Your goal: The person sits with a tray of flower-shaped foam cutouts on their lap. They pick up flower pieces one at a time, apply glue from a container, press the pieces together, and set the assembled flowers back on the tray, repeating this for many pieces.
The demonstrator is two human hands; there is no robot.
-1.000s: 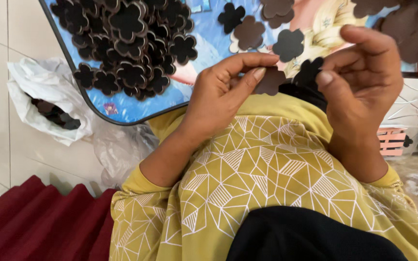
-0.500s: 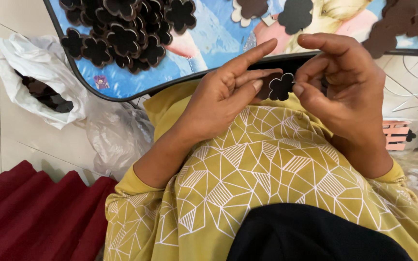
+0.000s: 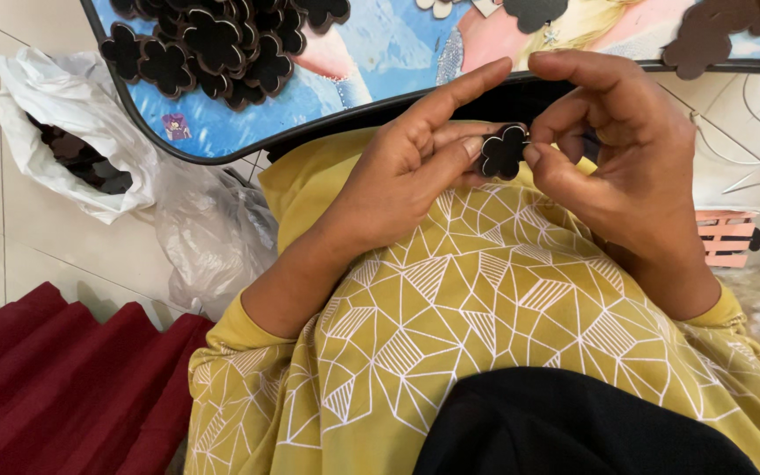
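We wear a mustard-yellow garment (image 3: 485, 325) printed all over with thin white lines that form triangles and fans of stripes. Its long sleeves (image 3: 222, 339) are pushed up the forearms, the cuffs bunched. A plain black cloth (image 3: 573, 427) lies over the lower front. Our left hand (image 3: 406, 167) and right hand (image 3: 617, 158) are bare, with short nails and no rings.

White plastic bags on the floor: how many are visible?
2. One white plastic bag holding dark pieces lies left of the tray; one clear crumpled plastic bag lies beside it, near the left arm. Others may be hidden.
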